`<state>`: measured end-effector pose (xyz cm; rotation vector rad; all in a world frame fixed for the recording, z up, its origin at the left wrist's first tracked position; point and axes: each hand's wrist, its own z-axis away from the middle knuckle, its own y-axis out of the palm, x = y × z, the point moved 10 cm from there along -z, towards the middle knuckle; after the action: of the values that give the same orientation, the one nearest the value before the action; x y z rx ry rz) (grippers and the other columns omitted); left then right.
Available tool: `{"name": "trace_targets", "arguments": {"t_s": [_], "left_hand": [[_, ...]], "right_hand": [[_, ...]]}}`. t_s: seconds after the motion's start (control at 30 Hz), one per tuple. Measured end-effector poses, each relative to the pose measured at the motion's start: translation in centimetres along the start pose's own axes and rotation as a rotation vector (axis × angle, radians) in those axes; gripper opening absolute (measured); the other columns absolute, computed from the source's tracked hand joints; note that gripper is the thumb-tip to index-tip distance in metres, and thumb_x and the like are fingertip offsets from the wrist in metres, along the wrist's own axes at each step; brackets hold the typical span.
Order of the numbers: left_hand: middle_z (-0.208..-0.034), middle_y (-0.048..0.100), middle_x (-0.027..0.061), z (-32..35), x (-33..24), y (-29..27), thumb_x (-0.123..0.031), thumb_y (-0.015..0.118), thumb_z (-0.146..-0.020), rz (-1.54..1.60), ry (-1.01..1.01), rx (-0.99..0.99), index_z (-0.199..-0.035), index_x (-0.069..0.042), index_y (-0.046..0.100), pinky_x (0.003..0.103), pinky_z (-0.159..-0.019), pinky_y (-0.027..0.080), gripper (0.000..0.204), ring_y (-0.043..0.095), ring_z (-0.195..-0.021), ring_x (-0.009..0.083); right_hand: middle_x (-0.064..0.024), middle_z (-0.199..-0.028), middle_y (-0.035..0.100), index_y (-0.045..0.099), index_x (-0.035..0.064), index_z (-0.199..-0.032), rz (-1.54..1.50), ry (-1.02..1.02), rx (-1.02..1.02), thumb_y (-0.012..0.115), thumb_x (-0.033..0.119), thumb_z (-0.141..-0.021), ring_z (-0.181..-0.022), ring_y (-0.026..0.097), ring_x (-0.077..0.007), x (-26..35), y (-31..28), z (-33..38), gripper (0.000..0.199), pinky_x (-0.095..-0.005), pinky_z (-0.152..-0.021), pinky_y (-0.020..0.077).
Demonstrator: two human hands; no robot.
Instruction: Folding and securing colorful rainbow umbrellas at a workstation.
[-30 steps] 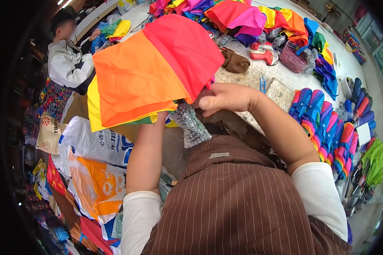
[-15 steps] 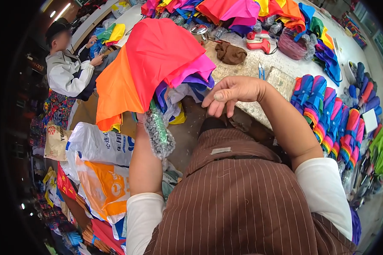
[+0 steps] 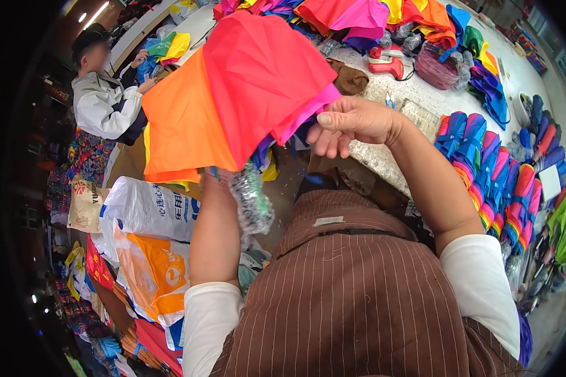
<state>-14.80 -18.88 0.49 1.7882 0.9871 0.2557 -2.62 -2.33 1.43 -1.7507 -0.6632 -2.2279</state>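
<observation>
A half-folded rainbow umbrella [image 3: 261,88] hangs in front of me, its red and orange panels slack and uppermost. My left hand [image 3: 217,177] reaches up beneath the canopy and bears the umbrella. Its fingers are hidden by the cloth. Below the canopy edge sticks out the handle [image 3: 253,198], wrapped in bubble film with something green inside. My right hand [image 3: 352,125] is at the umbrella's right edge, beside the pink and purple panels. Its fingers bend loosely downward and apart from the thumb, with nothing seen in them. A dark blue strap [image 3: 305,169] dangles below the panels, blurred.
The white worktable [image 3: 383,151] holds more rainbow umbrellas [image 3: 352,19], a red-and-white tool [image 3: 387,63] and a brown cloth [image 3: 349,78]. Rolled umbrellas [image 3: 478,151] are stacked at right. Plastic bags [image 3: 148,210] stand at left. A seated person [image 3: 104,94] handles coloured cloth at far left.
The umbrella has swung right and its canopy has spread wider. My right hand has moved slightly right, and the canopy edge now reaches it. The wrapped handle has shifted right.
</observation>
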Motion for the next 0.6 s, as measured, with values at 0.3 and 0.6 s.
{"name": "trace_targets", "arguments": {"t_s": [0.3,0.6], "left_hand": [[-0.149,0.035,0.0099,1.0,-0.8,-2.6,-0.045,0.034,-0.100,-0.460,0.202,-0.600,-0.147,-0.013,0.030,0.046,-0.112,0.030,0.057,0.036,-0.135,0.0312],[-0.142,0.044,0.0098,-0.7,3.5,-0.9,-0.041,0.034,-0.101,-0.552,0.064,-0.479,-0.144,-0.012,0.036,0.044,-0.108,0.036,0.052,0.045,-0.127,0.0295]], "right_hand": [[-0.0117,-0.095,0.071,0.066,0.0006,-0.106,0.158,-0.012,-0.027,0.067,0.048,-0.085,-0.083,0.068,-0.0154,0.5,-0.3,0.1,0.052,-0.0264,-0.069,0.0552],[-0.0118,-0.133,0.055,0.053,0.0043,-0.131,0.307,-0.260,-0.008,0.078,0.048,-0.075,-0.125,0.049,-0.0199,1.2,5.7,-2.8,0.076,-0.0317,-0.101,0.0410]]}}
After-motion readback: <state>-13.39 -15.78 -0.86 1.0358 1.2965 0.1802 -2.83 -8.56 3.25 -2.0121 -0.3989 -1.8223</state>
